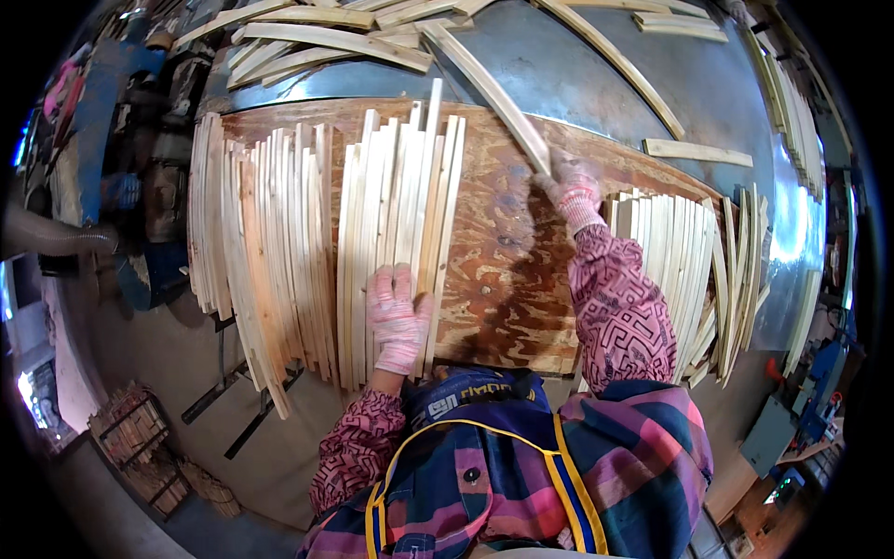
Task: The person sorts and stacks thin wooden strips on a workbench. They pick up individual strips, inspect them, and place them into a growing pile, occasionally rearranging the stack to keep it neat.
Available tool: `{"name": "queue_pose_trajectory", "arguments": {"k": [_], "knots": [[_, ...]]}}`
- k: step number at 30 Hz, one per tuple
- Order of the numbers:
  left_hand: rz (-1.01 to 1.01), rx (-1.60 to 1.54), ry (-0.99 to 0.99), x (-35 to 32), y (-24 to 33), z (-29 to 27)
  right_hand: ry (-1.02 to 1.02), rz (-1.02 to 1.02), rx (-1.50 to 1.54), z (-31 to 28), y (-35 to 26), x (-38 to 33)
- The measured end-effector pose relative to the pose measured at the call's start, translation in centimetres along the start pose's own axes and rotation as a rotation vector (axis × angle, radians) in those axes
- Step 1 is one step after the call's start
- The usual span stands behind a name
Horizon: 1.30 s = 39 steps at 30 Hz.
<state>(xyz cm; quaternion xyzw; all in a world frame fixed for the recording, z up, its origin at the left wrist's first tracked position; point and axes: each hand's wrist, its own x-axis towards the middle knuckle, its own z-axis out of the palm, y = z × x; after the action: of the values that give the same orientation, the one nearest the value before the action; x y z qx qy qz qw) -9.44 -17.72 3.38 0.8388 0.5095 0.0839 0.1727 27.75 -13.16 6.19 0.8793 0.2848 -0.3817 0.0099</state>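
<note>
Two gloved hands at work, and one wooden strip (489, 98) in play! The right hand (573, 182) has its fingers closed around the near end of that strip, which slants away from it, ahead and to the left. The left hand (399, 317) lies flat, not clenched, palm down on the middle bunch (382, 205).

Count the bunches on the board: three! One under the left hand, a second, the left bunch (279, 224), just to that hand's left, and the right bunch (670, 233) just right of the right hand; the strips in each are too tightly packed to number. Beyond the right hand, one long loose strip (619, 70) and one short loose strip (698, 152); far ahead of the left hand, a jumbled pile (317, 37).

Now the textures: pale, slim, square-edged wood; pink-and-white striped knit gloves; blotchy, worn brown plywood board (507, 261) between the hands; and smooth, shiny blue-grey metal tabletop (559, 56) ahead.
</note>
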Motion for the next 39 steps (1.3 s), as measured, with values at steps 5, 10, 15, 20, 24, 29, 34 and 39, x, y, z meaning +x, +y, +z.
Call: {"name": "queue_pose_trajectory", "arguments": {"k": [5, 10, 15, 20, 24, 29, 34, 39], "knots": [[0.076, 0.364, -0.136, 0.1, 3.5, 4.0, -0.126, -0.002, 1.144, 8.7, 6.5, -5.2], [0.366, 0.801, 0.072, -0.3, 2.1, 9.2, -0.341, -0.106, 1.36, 18.2, 11.7, -10.9], [0.309, 0.22, -0.174, 1.3, 6.8, 5.1, -0.116, -0.34, 1.197, 21.3, 12.8, -10.9], [-0.109, -0.452, -0.336, 3.0, 6.1, 0.0, -0.251, -0.291, 1.461, 15.0, 8.7, -15.8], [-0.002, -0.665, -0.186, 0.3, 0.8, -0.3, -0.258, -0.149, 1.543, 17.2, 8.3, -15.7], [-0.244, -0.648, -0.078, -2.5, -9.9, -3.5, -0.166, -0.315, 1.203, 23.2, 6.8, -15.8], [-0.281, -0.152, 0.083, -3.7, -21.5, -7.5, -0.108, -0.482, 0.656, 27.3, 2.6, -17.3], [-0.402, 0.398, -0.005, -3.7, -25.1, -11.9, -0.097, -0.374, 0.105, 24.9, -1.2, -19.6]]}}
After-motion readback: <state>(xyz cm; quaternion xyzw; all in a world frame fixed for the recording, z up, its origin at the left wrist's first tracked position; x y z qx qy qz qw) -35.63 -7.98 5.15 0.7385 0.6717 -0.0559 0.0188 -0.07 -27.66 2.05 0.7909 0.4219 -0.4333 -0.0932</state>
